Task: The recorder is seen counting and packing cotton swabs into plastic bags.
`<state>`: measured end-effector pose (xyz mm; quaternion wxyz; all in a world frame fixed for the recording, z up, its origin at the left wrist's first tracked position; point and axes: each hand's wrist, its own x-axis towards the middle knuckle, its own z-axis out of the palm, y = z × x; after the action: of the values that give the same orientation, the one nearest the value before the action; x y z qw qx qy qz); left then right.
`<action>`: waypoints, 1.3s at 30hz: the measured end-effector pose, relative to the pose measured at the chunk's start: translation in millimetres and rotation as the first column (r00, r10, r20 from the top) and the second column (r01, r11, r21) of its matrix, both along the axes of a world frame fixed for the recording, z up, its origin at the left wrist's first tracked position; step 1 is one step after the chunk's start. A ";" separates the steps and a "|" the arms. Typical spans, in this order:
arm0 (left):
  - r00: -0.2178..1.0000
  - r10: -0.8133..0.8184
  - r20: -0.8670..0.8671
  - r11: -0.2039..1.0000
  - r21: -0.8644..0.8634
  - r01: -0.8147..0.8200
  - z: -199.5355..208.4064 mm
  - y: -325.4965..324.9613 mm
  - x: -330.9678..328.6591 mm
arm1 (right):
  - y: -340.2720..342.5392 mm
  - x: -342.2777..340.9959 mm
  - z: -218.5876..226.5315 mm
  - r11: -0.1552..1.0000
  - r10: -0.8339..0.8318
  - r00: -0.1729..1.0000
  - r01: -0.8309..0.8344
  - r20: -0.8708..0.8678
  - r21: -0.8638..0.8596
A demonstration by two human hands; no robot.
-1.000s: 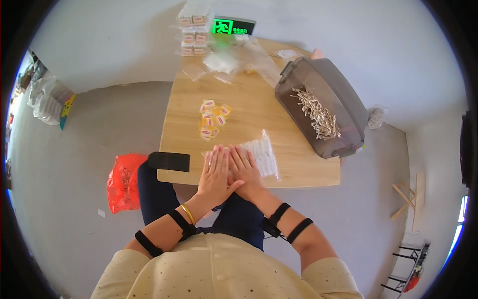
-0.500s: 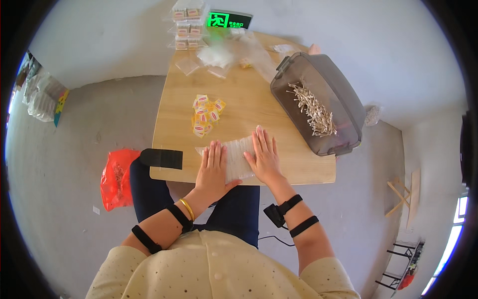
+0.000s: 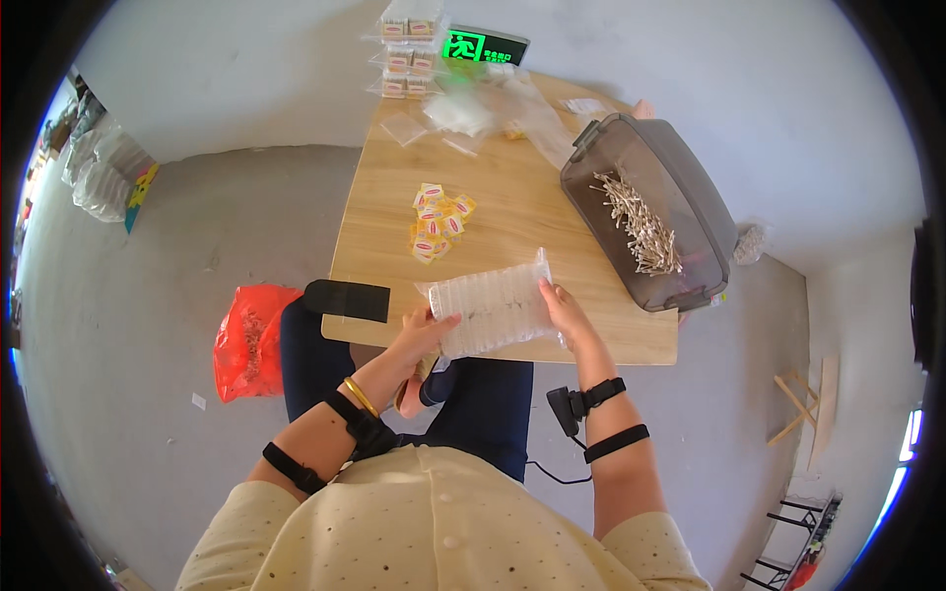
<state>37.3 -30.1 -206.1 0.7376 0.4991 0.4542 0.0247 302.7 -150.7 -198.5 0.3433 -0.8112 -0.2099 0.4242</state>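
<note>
Both my hands hold a clear plastic-wrapped pack point(image 3: 493, 307) with a ribbed row of see-through pieces inside, raised slightly above the near edge of the table. At its left end, my left hand point(image 3: 422, 333) grips with the thumb on top and the fingers partly hidden beneath. My right hand point(image 3: 569, 313) is closed on the other end, its fingers mostly behind the wrap. Beyond the pack lies a loose pile of small yellow-and-white cards point(image 3: 440, 225). To the right, a grey translucent bin point(image 3: 675, 177) lies tilted, with many cotton swabs point(image 3: 641, 227) inside.
On the wooden table point(image 3: 379, 236), bagged small boxes point(image 3: 406, 61) are stacked at the far left, near clear plastic bags point(image 3: 461, 113) and a green lit sign point(image 3: 483, 46). A black flap point(image 3: 347, 300) overhangs the left edge. A red plastic bag point(image 3: 249, 347) sits on the floor.
My hands, flat and pressing on the pack before, now grip its two ends. The pack has come up off the table and turned lengthwise across. The whole view has shifted slightly.
</note>
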 end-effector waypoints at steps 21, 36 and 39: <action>0.906 -0.370 0.204 0.641 0.762 0.090 98.7 14.4 -51.1 | -87.9 -60.1 96.7 0.832 0.154 0.988 -0.143 0.025 0.535; 0.868 -0.438 0.235 -0.699 0.519 -0.493 242.2 26.1 -115.2 | -93.7 -96.3 202.4 0.513 -0.659 0.007 -0.727 0.752 0.456; 0.857 -0.445 0.262 -0.716 0.471 -0.516 243.6 28.2 -120.4 | -92.1 -99.7 206.3 0.498 -0.694 -0.027 -0.741 0.720 0.451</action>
<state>-83.1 -1.9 37.5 -0.1431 0.7820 -0.0581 0.6039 203.0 -242.7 7.8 0.4122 -0.5207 -0.5798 -0.4720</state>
